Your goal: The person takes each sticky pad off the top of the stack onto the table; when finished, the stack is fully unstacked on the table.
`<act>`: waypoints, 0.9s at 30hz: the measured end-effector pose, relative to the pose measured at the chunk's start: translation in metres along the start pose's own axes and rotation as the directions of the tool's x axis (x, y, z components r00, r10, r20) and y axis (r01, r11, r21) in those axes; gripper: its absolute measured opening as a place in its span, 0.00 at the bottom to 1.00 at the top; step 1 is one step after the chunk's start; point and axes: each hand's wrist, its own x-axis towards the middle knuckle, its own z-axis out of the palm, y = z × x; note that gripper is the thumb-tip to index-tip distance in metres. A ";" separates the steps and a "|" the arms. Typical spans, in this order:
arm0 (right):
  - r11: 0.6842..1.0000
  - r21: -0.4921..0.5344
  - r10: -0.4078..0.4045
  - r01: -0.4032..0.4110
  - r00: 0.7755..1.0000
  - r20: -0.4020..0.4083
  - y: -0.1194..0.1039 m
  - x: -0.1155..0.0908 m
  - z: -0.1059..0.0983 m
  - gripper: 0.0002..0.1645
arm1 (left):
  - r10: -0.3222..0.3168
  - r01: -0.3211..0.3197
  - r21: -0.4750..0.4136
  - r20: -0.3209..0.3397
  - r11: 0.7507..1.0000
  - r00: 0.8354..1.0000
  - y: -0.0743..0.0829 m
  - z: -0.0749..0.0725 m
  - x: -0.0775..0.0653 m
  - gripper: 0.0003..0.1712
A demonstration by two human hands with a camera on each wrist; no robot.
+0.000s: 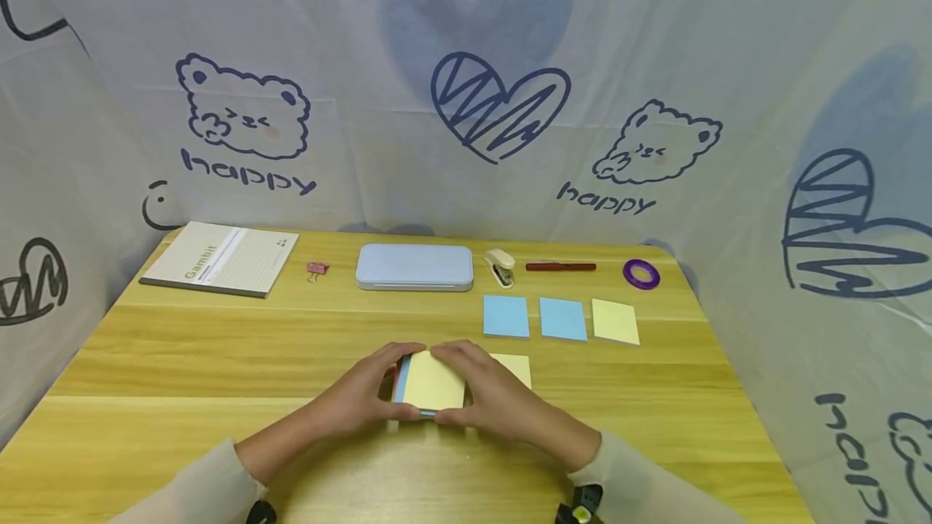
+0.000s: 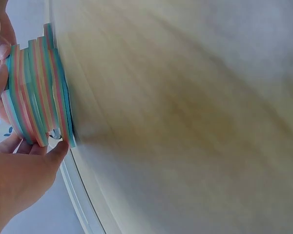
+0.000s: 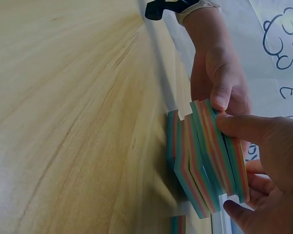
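A stack of sticky note pads (image 1: 434,380) with a yellow top sits low in the middle of the table, between both hands. My left hand (image 1: 353,396) grips its left side, thumb on the near edge and fingers at the far edge. From the right, my right hand (image 1: 502,399) holds the stack the same way. Striped edges of the pads (image 2: 36,92) show green, pink and yellow layers in the left wrist view, with some pads out of line. Partly hidden behind the right hand lies another yellow pad (image 1: 515,369).
Two blue pads (image 1: 506,316) (image 1: 563,319) and a yellow pad (image 1: 615,322) lie in a row beyond. Along the back are a notebook (image 1: 226,257), binder clip (image 1: 317,269), pale case (image 1: 414,267), stapler (image 1: 501,267), dark red pen (image 1: 561,267) and purple tape roll (image 1: 641,273).
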 end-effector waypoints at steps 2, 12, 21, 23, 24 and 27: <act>1.000 0.014 -0.006 0.006 1.000 -0.003 0.001 0.000 0.000 0.50 | -0.007 0.007 0.003 0.006 1.000 1.000 0.000 -0.001 0.000 0.49; 1.000 0.001 -0.013 0.013 1.000 -0.003 0.005 0.002 0.003 0.48 | 0.007 -0.007 0.056 0.007 0.998 1.000 -0.001 -0.002 0.001 0.52; 0.998 -0.014 -0.054 0.054 0.998 -0.009 0.011 -0.001 -0.008 0.47 | -0.016 0.016 0.054 -0.001 0.998 1.000 -0.002 0.001 0.002 0.54; 0.999 -0.013 -0.048 0.048 0.999 -0.017 0.014 -0.004 -0.012 0.48 | -0.020 0.020 0.064 -0.006 0.998 1.000 -0.003 0.001 0.002 0.53; 0.999 -0.011 -0.039 0.038 0.999 -0.021 0.016 -0.006 -0.014 0.48 | -0.020 0.021 0.070 -0.007 0.997 1.000 -0.003 0.002 0.002 0.52; 1.000 -0.005 -0.005 0.005 0.999 -0.035 0.022 -0.014 -0.020 0.50 | -0.009 0.010 0.110 -0.011 0.994 1.000 -0.003 0.003 0.002 0.49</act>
